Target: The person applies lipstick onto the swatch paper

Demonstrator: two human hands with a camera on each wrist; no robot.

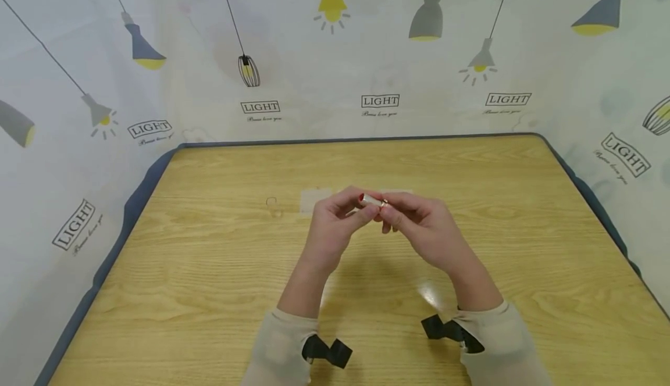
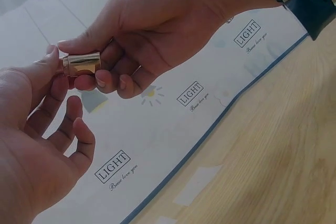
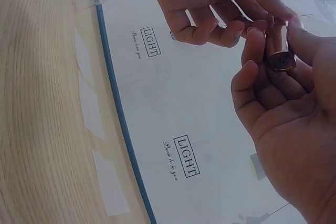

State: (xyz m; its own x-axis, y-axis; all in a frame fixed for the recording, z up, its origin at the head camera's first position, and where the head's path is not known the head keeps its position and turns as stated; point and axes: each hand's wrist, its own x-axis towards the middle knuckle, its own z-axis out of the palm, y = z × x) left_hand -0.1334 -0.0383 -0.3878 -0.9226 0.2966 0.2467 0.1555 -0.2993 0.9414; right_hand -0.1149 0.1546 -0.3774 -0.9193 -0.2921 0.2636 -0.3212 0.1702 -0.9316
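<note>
A small shiny gold lipstick tube is held up above the table, between both hands. Its left end looks red in the head view. My left hand pinches it between thumb and index finger on the left. From the right, my right hand pinches the other part, with the thumb in front. The left wrist view shows the gold cylinder lying where the fingertips of both hands meet. A squared end with a dark label faces the right wrist camera. Fingers cover much of the tube.
The wood-grain table has a dark blue edge. Pale tape patches lie behind the hands, and a faint ring mark is to their left. A white curtain printed with lamps surrounds the table. Black straps hang at the wrists.
</note>
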